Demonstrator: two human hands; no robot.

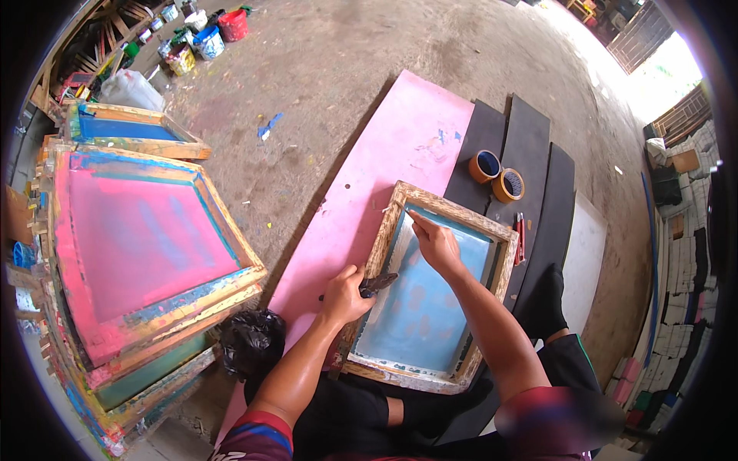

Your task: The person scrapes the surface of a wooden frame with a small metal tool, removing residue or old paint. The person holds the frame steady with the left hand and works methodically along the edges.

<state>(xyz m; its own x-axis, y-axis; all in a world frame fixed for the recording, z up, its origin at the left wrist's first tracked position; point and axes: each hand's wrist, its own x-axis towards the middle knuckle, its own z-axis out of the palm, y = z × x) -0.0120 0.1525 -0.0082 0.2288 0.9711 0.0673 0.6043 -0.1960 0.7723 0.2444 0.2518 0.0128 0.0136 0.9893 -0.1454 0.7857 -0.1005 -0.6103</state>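
Note:
A wooden screen-printing frame with light blue mesh lies tilted across my lap and the boards. My left hand is closed at its left side, around a dark tapered tool whose end juts over the frame's edge. I cannot make out the tool's exact kind. My right hand reaches over the mesh to the upper left inner corner. Its index finger is stretched out against the edge there, while the other fingers curl under. A pale strip runs along the inner left edge.
Two tape rolls and red-handled cutters lie on dark boards beside a pink board. Stacked printing frames stand at left, near a black plastic bag. Paint buckets stand far left; piled material lines the right.

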